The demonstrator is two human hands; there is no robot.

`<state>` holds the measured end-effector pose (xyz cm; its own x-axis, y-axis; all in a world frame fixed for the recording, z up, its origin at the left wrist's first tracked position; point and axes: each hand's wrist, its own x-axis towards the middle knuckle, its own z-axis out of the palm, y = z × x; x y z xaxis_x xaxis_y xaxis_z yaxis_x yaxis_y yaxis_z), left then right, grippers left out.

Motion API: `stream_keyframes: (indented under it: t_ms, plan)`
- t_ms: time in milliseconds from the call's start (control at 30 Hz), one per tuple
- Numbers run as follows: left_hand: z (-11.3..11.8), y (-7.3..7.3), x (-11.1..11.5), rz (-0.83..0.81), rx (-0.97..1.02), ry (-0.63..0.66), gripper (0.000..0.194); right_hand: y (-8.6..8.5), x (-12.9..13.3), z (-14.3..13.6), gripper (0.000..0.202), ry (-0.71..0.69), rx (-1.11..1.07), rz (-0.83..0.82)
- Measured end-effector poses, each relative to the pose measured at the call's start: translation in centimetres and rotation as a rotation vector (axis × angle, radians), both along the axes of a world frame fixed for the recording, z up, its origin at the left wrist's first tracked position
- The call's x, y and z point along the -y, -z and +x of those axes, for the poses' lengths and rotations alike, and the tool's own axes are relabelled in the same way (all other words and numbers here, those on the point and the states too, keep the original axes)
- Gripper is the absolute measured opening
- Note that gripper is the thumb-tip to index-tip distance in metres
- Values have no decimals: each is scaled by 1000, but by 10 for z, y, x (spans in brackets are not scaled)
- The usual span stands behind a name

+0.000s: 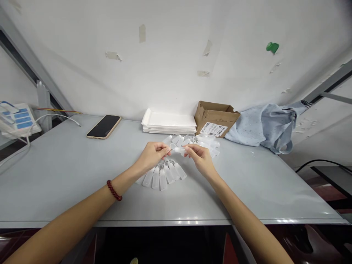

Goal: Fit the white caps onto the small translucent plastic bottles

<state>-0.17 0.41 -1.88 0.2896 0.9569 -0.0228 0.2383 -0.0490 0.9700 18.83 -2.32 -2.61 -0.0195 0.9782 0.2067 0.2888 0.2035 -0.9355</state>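
Observation:
Between my two hands, above the grey table (220, 198), is a small translucent white tag (180, 150) with a thin white loop. My left hand (154, 156) pinches the loop at the tag's left end. The fingers of my right hand (200, 158) are closed on the tag's right end. Below the hands, several similar tags (162, 179) lie fanned out on the table. More translucent tags (213, 145) are spread behind and beside my right hand, partly covered by it.
A phone (104, 127) lies at the left. Along the wall stand a stack of white envelopes (170, 123), an open cardboard box (216, 119) and a light blue cloth bag (260, 124). A white cable (52, 115) and a power strip (20, 119) are at the far left.

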Motion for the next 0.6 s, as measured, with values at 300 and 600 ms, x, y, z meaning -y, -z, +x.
stream_keyframes:
  t_ms: [300,600]
  plan:
    - [1,3,1,-1,7,1,26,2,1,-1,31,6,-1,12]
    - [2,-2,1,-33,122,24,29,-2,-4,5,31,10,-45,16]
